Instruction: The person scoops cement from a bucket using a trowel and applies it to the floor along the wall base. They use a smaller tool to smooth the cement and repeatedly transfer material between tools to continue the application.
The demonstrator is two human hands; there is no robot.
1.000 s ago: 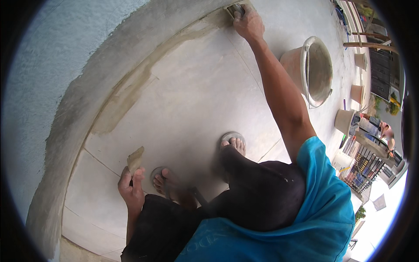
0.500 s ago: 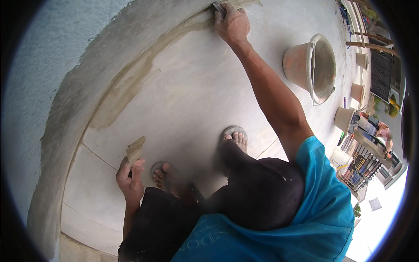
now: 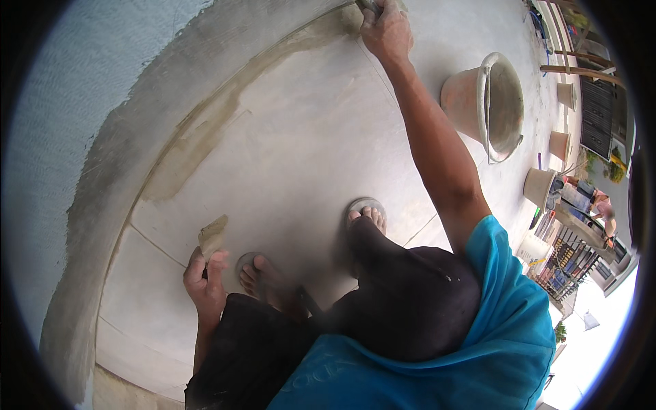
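Observation:
At the top of the view, my right hand closes round the dark handle of a putty knife. Its blade is mostly hidden by the hand and the picture's edge. The hand rests by the joint between wall and floor, at the end of a wet tan band of grout smeared along the tiles. My left hand is at the lower left, near my left foot. It grips a second putty knife, its blade pointing up and coated in tan paste.
Pale floor tiles run up to the curved-looking wall, which has a bare grey lower strip. A mortar-stained bucket with a raised handle stands right of my right forearm. Farther right are more buckets and a person.
My right hand has moved right and slightly up along the floor's edge with its putty knife, and wet grout shows where it was. My left hand has barely moved.

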